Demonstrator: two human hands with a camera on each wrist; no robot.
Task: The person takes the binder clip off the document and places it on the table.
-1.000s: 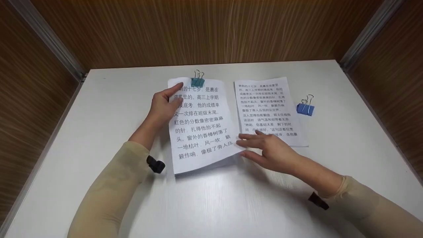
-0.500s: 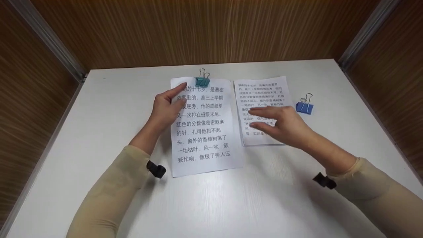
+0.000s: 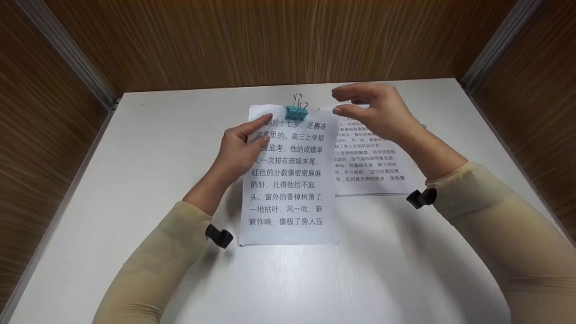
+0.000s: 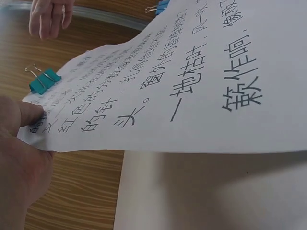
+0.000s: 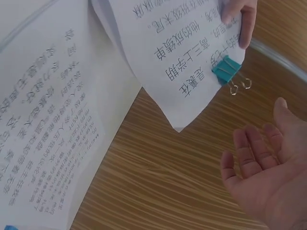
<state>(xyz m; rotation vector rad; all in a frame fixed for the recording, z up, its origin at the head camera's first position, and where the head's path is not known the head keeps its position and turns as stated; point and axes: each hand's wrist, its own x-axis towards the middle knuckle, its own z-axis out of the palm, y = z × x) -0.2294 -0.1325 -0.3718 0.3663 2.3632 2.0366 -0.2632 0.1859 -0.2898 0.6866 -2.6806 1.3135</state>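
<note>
My left hand (image 3: 243, 146) pinches the upper left edge of a stack of printed sheets (image 3: 288, 184), thumb on top. A teal binder clip (image 3: 297, 112) grips the stack's top edge, its wire handles standing up. In the left wrist view the printed sheets (image 4: 192, 86) are lifted off the table along the near edge. My right hand (image 3: 371, 103) hovers just right of the clip, fingers loosely bent and holding nothing. The right wrist view shows the right hand (image 5: 273, 167) apart from the teal clip (image 5: 226, 70).
A second printed stack (image 3: 373, 166) lies on the white table (image 3: 288, 279) to the right, partly covered by my right forearm. A blue binder clip (image 4: 163, 5) is mostly hidden behind that arm in the head view. Wood-grain panels (image 3: 270, 40) rise beyond the table.
My right hand has left the stack's lower right corner and moved up beside the teal clip. My left hand has shifted the clipped stack to the right and straightened it.
</note>
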